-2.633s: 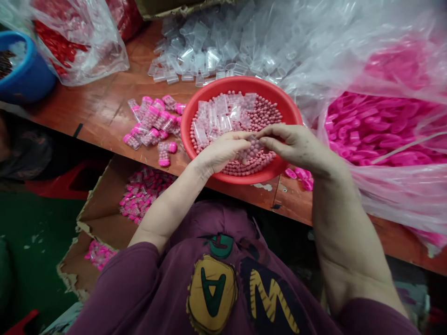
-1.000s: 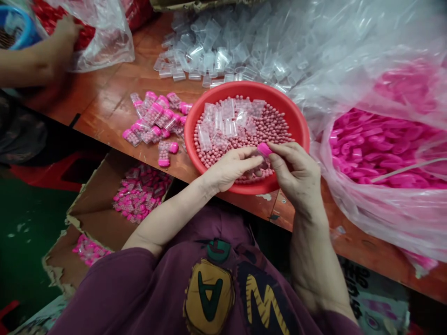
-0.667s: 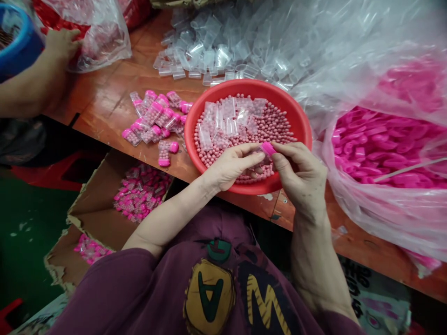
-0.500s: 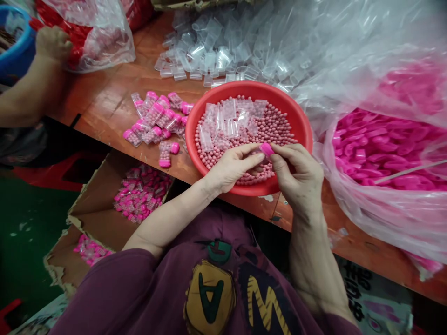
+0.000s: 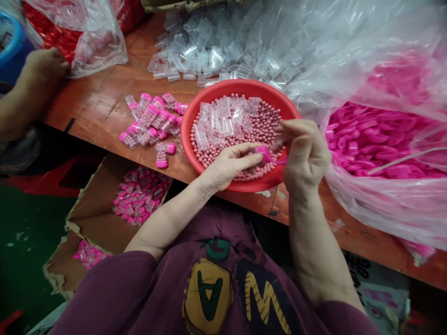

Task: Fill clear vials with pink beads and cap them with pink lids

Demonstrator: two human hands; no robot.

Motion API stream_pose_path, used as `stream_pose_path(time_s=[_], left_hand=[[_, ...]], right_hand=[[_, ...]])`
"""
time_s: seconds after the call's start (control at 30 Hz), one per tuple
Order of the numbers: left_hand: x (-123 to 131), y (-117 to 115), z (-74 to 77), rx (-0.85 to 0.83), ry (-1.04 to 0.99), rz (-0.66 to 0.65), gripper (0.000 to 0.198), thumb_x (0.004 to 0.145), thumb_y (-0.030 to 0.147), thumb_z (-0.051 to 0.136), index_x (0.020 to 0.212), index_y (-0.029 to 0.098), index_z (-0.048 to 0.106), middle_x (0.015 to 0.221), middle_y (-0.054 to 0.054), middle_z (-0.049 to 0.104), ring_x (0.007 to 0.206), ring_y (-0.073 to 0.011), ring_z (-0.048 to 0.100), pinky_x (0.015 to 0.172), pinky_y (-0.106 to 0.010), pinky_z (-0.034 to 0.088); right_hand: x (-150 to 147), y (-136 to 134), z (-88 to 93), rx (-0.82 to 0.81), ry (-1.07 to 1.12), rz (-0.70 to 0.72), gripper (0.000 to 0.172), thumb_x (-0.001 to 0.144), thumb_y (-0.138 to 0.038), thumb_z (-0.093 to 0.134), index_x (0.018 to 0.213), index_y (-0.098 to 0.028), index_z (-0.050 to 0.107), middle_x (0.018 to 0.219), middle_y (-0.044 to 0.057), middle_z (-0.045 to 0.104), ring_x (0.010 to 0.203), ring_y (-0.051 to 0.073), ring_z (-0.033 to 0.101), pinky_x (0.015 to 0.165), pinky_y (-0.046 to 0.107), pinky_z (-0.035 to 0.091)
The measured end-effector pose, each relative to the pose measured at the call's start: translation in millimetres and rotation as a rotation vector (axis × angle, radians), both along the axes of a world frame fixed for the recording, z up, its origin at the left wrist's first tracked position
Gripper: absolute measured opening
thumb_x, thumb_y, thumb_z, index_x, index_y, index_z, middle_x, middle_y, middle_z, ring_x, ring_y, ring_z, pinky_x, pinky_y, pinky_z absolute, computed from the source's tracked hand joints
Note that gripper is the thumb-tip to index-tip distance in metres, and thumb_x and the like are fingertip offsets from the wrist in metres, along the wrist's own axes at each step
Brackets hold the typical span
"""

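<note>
My left hand [image 5: 226,165] pinches a small clear vial with a pink cap [image 5: 262,153] over the near side of the red bowl [image 5: 244,84]. The bowl holds pink beads [image 5: 268,128] and several empty clear vials [image 5: 218,122]. My right hand [image 5: 305,153] is raised just right of the cap and is not touching it. Its fingers are curled together, and a pink sliver shows under them that I cannot make out.
Filled pink-capped vials [image 5: 150,123] lie left of the bowl, and a heap of empty clear vials [image 5: 209,56] lies behind it. A plastic bag of pink caps [image 5: 377,135] is at the right. A cardboard box [image 5: 101,186] below holds more filled vials. Another person's hand [image 5: 44,65] rests by a bag of red pieces [image 5: 84,32].
My right hand pressed the pink cap onto the vial, then lifted away up and to the right. My left hand keeps the capped vial. The other person's hand drew back from the red bag.
</note>
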State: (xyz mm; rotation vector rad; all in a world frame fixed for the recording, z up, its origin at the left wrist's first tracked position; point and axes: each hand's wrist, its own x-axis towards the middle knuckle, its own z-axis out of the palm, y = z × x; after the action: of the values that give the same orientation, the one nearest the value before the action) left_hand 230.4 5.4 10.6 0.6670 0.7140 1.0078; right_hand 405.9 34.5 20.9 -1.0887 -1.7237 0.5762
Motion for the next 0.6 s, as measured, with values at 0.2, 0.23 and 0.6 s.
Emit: stream_pose_path(time_s=[0.2, 0.23, 0.6], left_hand=[[1.8, -2.1, -1.6, 0.048, 0.071, -0.031, 0.041, 0.082, 0.047, 0.096, 0.108, 0.019, 0.081, 0.083, -0.001, 0.073, 0.070, -0.0117, 0.060, 0.074, -0.029, 0.051], [3.0, -2.1, -1.5, 0.063, 0.087, -0.015, 0.039, 0.083, 0.045, 0.096, 0.106, 0.019, 0.080, 0.082, 0.000, 0.072, 0.070, -0.0112, 0.060, 0.074, -0.029, 0.051], [11.2, 4.1, 0.4, -0.049, 0.011, 0.275, 0.022, 0.090, 0.032, 0.089, 0.104, 0.019, 0.080, 0.091, 0.001, 0.076, 0.080, -0.0104, 0.065, 0.077, -0.024, 0.053]], right_hand=[[-31.5, 23.8, -8.6, -0.472, 0.340, 0.195, 0.083, 0.104, -0.091, 0.032, 0.140, -0.028, 0.071, 0.117, 0.011, 0.079, 0.098, 0.027, 0.076, 0.090, 0.045, 0.066], [-32.2, 25.9, -10.7, -0.505, 0.326, 0.210, 0.084, 0.103, -0.093, 0.033, 0.143, -0.028, 0.069, 0.121, 0.012, 0.079, 0.101, 0.027, 0.077, 0.090, 0.045, 0.067], [-24.3, 18.4, -8.2, 0.013, 0.060, -0.078, 0.052, 0.118, -0.059, 0.034, 0.149, -0.029, 0.064, 0.124, 0.010, 0.077, 0.113, 0.026, 0.077, 0.108, 0.051, 0.061]])
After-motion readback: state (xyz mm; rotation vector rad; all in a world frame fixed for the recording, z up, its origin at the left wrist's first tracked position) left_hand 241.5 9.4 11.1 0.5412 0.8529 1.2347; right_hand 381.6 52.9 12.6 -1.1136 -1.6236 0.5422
